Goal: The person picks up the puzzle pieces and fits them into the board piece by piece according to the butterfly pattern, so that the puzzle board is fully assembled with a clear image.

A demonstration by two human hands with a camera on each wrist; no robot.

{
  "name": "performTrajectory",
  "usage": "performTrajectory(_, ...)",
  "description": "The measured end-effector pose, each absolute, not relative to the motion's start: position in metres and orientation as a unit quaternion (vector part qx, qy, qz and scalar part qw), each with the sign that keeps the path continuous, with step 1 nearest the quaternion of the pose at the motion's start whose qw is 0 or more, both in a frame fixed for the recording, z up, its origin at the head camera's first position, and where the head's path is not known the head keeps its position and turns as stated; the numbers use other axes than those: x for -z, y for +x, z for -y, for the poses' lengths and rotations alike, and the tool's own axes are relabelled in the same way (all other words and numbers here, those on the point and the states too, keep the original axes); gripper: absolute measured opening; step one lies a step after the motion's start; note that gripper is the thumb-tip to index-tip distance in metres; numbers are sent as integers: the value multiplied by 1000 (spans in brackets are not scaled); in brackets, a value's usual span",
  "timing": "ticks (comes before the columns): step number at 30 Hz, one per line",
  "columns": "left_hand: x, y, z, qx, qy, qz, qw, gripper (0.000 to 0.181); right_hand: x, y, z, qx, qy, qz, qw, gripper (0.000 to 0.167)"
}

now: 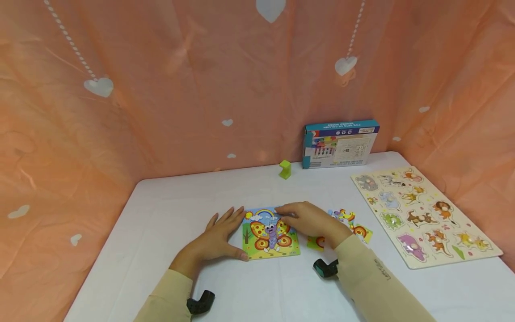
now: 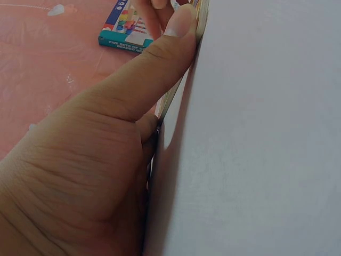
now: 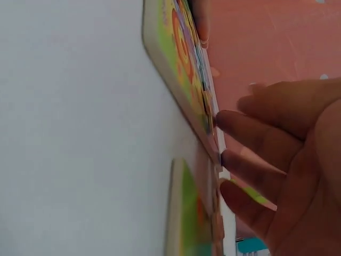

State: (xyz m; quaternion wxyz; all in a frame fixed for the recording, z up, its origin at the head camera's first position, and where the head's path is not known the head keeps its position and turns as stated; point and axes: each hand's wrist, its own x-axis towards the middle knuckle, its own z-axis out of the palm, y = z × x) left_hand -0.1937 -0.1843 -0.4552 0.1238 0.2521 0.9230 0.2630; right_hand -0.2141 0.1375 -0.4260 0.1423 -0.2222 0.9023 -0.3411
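Observation:
A square butterfly puzzle lies flat on the white table. My left hand rests along its left side, fingers spread at the upper corner and thumb at the lower corner. The left wrist view shows that thumb extended against the board's edge. Over the upper right corner is my right hand, its fingertips on or just above the picture. In the right wrist view the right hand's fingers reach loosely toward the puzzle's edge, where a small part stands slightly raised.
More colourful puzzle parts lie right of the butterfly, partly hidden by the right wrist. Farther right is a large animal peg board. A boxed set and a green block stand at the back, before an orange curtain.

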Motion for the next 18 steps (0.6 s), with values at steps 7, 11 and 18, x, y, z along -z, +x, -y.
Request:
performTrajectory(7, 458, -194, 183, -259, 248, -925, 127, 129, 426, -208, -150, 484, -199, -843, 120, 50)
performTrajectory(11, 457, -194, 183, -258, 248, -925, 127, 129, 421, -208, -161, 564, -195, -795, 111, 54)
performTrajectory(18, 455, -194, 182, -257, 248, -925, 130, 129, 417, -203, -184, 615, -169, -766, 81, 57)
